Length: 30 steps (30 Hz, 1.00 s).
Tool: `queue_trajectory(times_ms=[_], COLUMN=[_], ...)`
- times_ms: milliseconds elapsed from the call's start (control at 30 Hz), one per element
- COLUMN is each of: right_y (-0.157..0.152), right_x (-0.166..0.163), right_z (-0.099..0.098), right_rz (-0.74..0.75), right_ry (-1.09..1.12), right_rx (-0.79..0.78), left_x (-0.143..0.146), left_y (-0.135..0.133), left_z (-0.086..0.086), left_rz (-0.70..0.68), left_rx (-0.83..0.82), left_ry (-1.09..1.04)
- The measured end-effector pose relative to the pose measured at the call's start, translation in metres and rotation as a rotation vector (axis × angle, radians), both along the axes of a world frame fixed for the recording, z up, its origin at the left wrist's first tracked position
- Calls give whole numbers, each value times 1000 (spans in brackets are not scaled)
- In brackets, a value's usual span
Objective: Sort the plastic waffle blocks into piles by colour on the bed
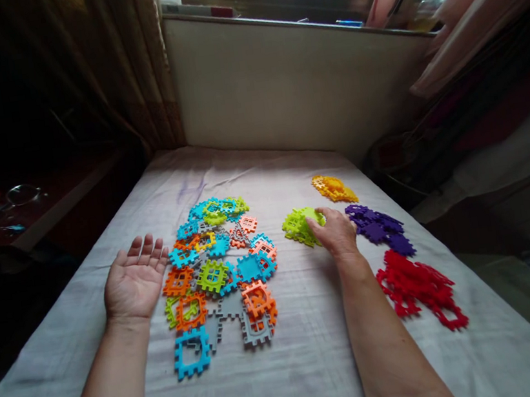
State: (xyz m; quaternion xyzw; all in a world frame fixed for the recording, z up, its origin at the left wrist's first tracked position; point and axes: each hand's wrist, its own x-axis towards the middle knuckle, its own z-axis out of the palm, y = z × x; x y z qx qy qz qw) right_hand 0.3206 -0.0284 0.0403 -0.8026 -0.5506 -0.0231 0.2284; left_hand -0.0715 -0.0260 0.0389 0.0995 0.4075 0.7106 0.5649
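Observation:
A mixed heap of plastic interlocking tiles (221, 276) in blue, orange, green and grey lies in the middle of a white sheet (310, 355). To the right lie sorted piles: lime green tiles (298, 225), yellow tiles (334, 188), purple tiles (380, 227) and red tiles (420, 287). My left hand (134, 281) rests palm up and open just left of the mixed heap, holding nothing. My right hand (335, 233) lies palm down on the right edge of the lime green pile, fingers curled onto a green tile.
A pale wall (289, 84) and a window ledge (300, 21) with small items stand behind the sheet. A curtain (130, 66) hangs at the back left. Glasses (11, 199) lie on a dark surface at the left. The floor drops away at the right.

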Motion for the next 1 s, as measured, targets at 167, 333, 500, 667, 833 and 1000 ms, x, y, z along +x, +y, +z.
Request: queue_trajectory(times_ms=[167,333,500,667,833,1000], right_y=[1,1,-2,-20,-37,-41], right_x=[-1,-17,-71,-130,-160,-168], right_z=[-4,7,19,20,14,5], right_rz=[15,77,360,731,964,955], right_ry=[-6,-26,37,70,-21,-95], right_rx=[5,115,101,18,-74,-96], left_x=[0,-3,-2,-1,-1,0], left_y=[0,1,1,0,0,-1], left_z=[-1,-5,-6,-3,-4,-2], left_rz=[-3,-15,-17,-11,-16,-10], left_rx=[-7,28,34,12,23,18], left_ry=[2,-13,-20,-30,-26,-26])
